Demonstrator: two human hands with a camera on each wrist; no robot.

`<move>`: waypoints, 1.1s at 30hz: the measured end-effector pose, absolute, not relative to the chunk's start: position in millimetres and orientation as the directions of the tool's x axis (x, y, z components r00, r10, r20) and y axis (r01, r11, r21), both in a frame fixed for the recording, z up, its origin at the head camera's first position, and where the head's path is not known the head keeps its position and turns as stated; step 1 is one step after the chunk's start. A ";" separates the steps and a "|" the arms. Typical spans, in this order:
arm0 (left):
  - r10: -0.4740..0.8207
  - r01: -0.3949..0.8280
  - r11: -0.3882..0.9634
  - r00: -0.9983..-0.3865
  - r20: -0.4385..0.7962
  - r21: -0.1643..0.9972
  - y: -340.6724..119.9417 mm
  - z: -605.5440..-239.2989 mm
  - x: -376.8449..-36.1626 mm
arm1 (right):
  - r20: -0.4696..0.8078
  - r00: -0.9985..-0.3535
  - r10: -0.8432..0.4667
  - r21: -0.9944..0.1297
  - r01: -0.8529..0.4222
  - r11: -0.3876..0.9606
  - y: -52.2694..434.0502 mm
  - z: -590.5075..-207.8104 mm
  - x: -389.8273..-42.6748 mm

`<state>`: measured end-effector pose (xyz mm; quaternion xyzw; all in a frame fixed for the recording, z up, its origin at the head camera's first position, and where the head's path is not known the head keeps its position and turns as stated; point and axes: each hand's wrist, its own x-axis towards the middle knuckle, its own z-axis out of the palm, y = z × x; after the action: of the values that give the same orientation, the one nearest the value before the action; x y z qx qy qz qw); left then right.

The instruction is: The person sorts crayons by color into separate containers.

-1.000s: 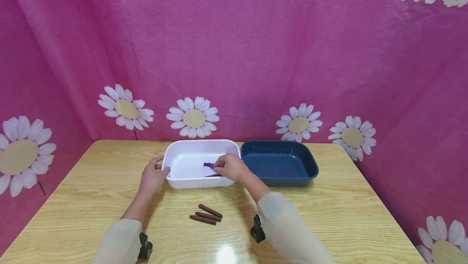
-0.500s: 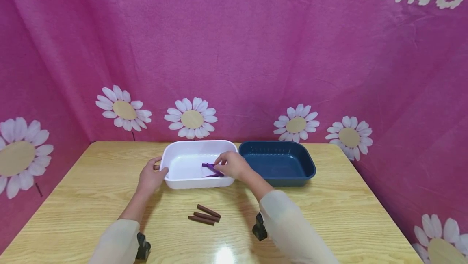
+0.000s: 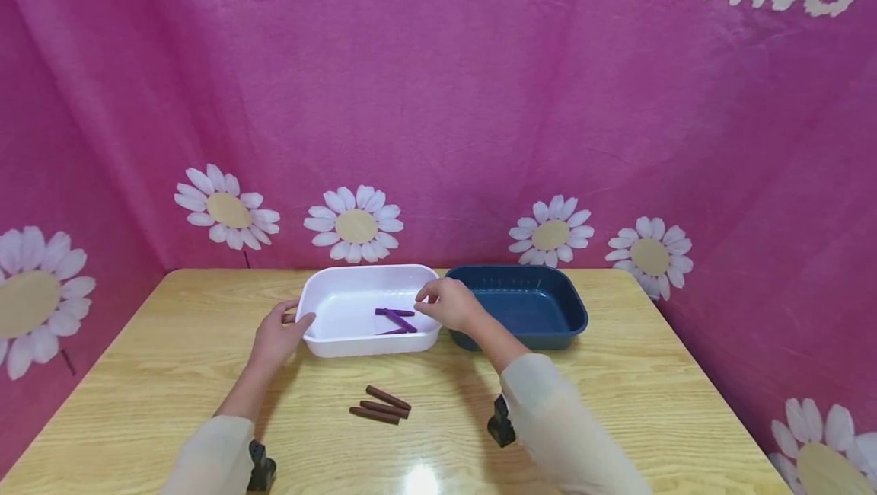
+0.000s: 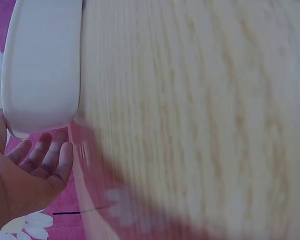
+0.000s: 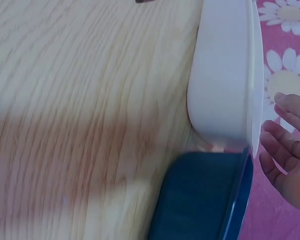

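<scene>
- Purple sticks [image 3: 400, 320] lying in white tray [image 3: 366, 346].
- L grip [image 3: 277, 333] holding tray's L end, shd be firm.
- R grip [image 3: 449, 303] empty, loose; best lift clear w/o nudging sticks.

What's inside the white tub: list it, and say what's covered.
Three purple sticks show inside the white tub, in its right half. The front wall hides the floor directly behind it, and the right hand covers part of the right end; I can't see what's there.
</scene>
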<state>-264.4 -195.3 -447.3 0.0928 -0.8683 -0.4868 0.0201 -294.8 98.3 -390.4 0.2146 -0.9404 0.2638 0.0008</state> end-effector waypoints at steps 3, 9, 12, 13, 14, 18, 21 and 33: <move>-0.174 -0.146 0.503 -0.983 -0.065 0.852 -195.8 -447.1 -262.3 | 0.117 -0.916 -0.384 -0.510 -0.387 0.768 106.4 -388.8 -295.4; -0.165 -0.117 0.523 -0.986 -0.035 0.844 -197.6 -443.3 -256.5 | 0.113 -0.935 -0.337 -0.513 -0.345 0.786 125.8 -386.9 -297.7; -0.164 -0.095 0.538 -0.986 -0.006 0.838 -199.6 -440.6 -252.9 | 0.106 -0.946 -0.307 -0.510 -0.317 0.800 137.1 -384.7 -298.3; -0.162 -0.085 0.539 -0.987 0.004 0.838 -200.5 -439.6 -251.8 | 0.104 -0.949 -0.298 -0.508 -0.309 0.804 141.0 -383.8 -298.3; -0.159 -0.077 0.540 -0.987 0.012 0.838 -201.4 -438.8 -250.8 | 0.105 -0.951 -0.291 -0.509 -0.303 0.806 144.8 -382.8 -298.2; -0.147 -0.060 0.546 -0.989 0.025 0.836 -204.5 -434.3 -246.6 | 0.111 -0.956 -0.270 -0.510 -0.288 0.811 161.2 -379.2 -297.1; -0.138 -0.055 0.557 -0.990 0.026 0.828 -204.8 -431.2 -243.6 | 0.108 -0.961 -0.256 -0.517 -0.274 0.811 174.2 -378.8 -296.2; -0.071 0.026 0.617 -0.994 0.088 0.786 -198.3 -412.8 -226.4 | 0.081 -0.977 -0.197 -0.529 -0.210 0.822 223.8 -377.4 -291.9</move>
<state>-226.4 -198.3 -412.8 0.0125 -0.8975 -0.4374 0.0553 -291.9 223.8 -377.4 0.1064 -0.9544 0.2786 0.0116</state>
